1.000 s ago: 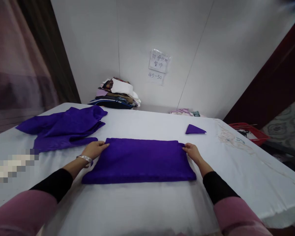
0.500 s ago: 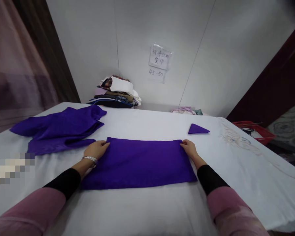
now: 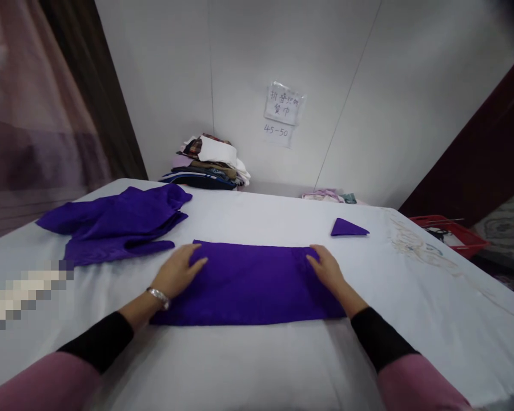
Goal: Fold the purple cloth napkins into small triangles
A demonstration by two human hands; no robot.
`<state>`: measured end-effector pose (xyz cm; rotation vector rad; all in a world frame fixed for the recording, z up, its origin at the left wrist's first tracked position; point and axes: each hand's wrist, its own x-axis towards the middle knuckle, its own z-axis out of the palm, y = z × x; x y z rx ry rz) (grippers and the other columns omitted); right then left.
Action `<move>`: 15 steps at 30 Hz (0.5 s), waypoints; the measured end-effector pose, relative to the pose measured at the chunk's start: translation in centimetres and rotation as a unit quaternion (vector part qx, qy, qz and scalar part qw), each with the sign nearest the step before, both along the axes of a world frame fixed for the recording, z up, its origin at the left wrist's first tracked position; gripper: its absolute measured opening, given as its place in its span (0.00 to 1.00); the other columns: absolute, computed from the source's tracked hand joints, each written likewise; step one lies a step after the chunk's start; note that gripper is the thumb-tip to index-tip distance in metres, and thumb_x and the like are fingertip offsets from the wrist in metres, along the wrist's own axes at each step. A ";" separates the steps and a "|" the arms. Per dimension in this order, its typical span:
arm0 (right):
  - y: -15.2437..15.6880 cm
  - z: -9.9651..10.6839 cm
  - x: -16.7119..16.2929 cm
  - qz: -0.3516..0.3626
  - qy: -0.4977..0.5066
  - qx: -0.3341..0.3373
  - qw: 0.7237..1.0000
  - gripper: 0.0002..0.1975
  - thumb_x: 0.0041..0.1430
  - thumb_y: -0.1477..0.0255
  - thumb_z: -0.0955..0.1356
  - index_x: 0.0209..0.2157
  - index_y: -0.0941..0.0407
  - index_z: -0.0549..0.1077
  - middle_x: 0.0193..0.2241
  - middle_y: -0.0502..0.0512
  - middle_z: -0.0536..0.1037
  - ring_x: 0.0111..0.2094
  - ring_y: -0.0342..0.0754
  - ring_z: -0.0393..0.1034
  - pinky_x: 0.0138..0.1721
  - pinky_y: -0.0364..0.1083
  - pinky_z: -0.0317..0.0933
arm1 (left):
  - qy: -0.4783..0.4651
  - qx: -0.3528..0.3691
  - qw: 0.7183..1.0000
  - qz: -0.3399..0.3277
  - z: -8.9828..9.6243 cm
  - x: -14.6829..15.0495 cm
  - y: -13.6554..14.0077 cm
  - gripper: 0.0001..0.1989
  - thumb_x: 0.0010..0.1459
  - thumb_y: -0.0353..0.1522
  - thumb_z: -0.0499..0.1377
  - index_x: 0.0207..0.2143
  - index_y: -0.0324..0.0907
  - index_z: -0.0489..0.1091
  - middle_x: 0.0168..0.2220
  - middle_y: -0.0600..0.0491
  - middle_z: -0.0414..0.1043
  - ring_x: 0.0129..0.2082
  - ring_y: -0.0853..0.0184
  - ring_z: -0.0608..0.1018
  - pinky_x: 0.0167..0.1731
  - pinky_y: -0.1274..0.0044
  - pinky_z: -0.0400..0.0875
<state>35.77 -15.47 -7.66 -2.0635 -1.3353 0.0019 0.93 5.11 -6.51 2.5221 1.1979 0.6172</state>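
A purple cloth napkin (image 3: 252, 288) lies flat in front of me, folded into a wide rectangle with its long sides running left to right. My left hand (image 3: 180, 269), with a silver bracelet at the wrist, rests over its far left corner, thumb and fingers apart. Over the far right corner is my right hand (image 3: 326, 268), its thumb also spread from the fingers. Both hands touch the cloth without pinching it. Beyond, to the right, sits a small purple folded triangle (image 3: 349, 228). Loose purple cloths (image 3: 117, 220) lie rumpled in a heap at the left.
All this is on a table with a white cloth (image 3: 240, 365). Behind its far edge are a pile of folded clothes (image 3: 214, 162) and some pink fabric (image 3: 323, 195). A red basket (image 3: 462, 240) stands past the right edge. A handwritten sign (image 3: 284, 104) hangs on the wall.
Both hands have gone from pinching the far corners to lying with fingers spread over them, slightly further inward. The napkin stays in place; the view has shifted a little.
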 end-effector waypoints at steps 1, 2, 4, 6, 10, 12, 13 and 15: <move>-0.1 0.0 -2.6 0.055 -0.007 -0.002 0.998 0.21 0.58 0.64 0.61 0.51 0.55 0.67 0.50 0.60 0.69 0.52 0.53 0.61 0.53 0.54 0.54 | 0.009 0.011 0.998 -0.057 -0.3 0.1 -1.8 0.26 0.56 0.45 0.49 0.52 0.38 0.62 0.53 0.44 0.65 0.53 0.58 0.67 0.52 0.68 0.60; -0.3 0.0 -5.3 0.108 -0.014 -0.013 0.994 0.22 0.59 0.62 0.60 0.52 0.54 0.66 0.53 0.59 0.67 0.55 0.53 0.59 0.55 0.55 0.51 | 0.022 0.018 0.994 -0.103 -0.6 0.3 -3.6 0.26 0.56 0.45 0.50 0.53 0.41 0.62 0.55 0.46 0.63 0.55 0.58 0.64 0.54 0.67 0.58; -0.6 -0.3 -10.5 0.209 -0.032 -0.076 0.974 0.26 0.58 0.58 0.61 0.57 0.52 0.60 0.59 0.58 0.58 0.60 0.55 0.50 0.58 0.57 0.44 | 0.058 0.022 0.982 -0.178 -1.4 0.9 -7.0 0.27 0.56 0.45 0.51 0.56 0.46 0.59 0.60 0.48 0.56 0.59 0.57 0.59 0.56 0.63 0.53; -0.9 -0.6 -14.3 0.271 -0.050 -0.145 0.950 0.31 0.58 0.54 0.59 0.60 0.52 0.54 0.62 0.57 0.51 0.62 0.55 0.42 0.59 0.60 0.37 | 0.096 0.015 0.970 -0.225 -2.1 1.3 -9.2 0.29 0.56 0.47 0.51 0.58 0.47 0.56 0.62 0.48 0.50 0.61 0.56 0.54 0.58 0.59 0.46; -2.8 -1.1 -14.9 0.253 -0.083 -0.229 0.936 0.34 0.58 0.51 0.56 0.62 0.53 0.49 0.63 0.56 0.46 0.63 0.55 0.37 0.60 0.61 0.32 | 0.118 -0.007 0.966 -0.231 -3.1 1.4 -10.3 0.31 0.58 0.49 0.46 0.60 0.46 0.53 0.63 0.46 0.47 0.63 0.56 0.49 0.59 0.57 0.41; -4.9 -1.8 -12.3 0.185 -0.094 -0.252 0.945 0.34 0.59 0.51 0.55 0.62 0.52 0.50 0.63 0.56 0.46 0.63 0.54 0.38 0.60 0.61 0.33 | 0.115 -0.014 0.966 -0.231 -3.1 1.3 -10.1 0.31 0.58 0.50 0.45 0.60 0.46 0.53 0.63 0.46 0.46 0.63 0.56 0.48 0.59 0.57 0.39; -6.3 -2.3 -10.7 0.140 -0.101 -0.255 0.952 0.33 0.59 0.52 0.54 0.62 0.52 0.50 0.63 0.55 0.46 0.63 0.54 0.38 0.60 0.61 0.33 | 0.115 -0.020 0.965 -0.234 -3.0 1.2 -10.0 0.31 0.58 0.50 0.44 0.60 0.46 0.52 0.64 0.46 0.46 0.63 0.56 0.47 0.59 0.57 0.38; -9.4 -3.5 -7.2 0.051 -0.117 -0.255 0.959 0.32 0.60 0.53 0.54 0.61 0.53 0.50 0.63 0.55 0.47 0.63 0.53 0.39 0.59 0.61 0.35 | 0.114 -0.035 0.962 -0.244 -2.6 1.2 -9.9 0.32 0.58 0.50 0.45 0.60 0.46 0.51 0.64 0.45 0.45 0.63 0.56 0.46 0.59 0.57 0.38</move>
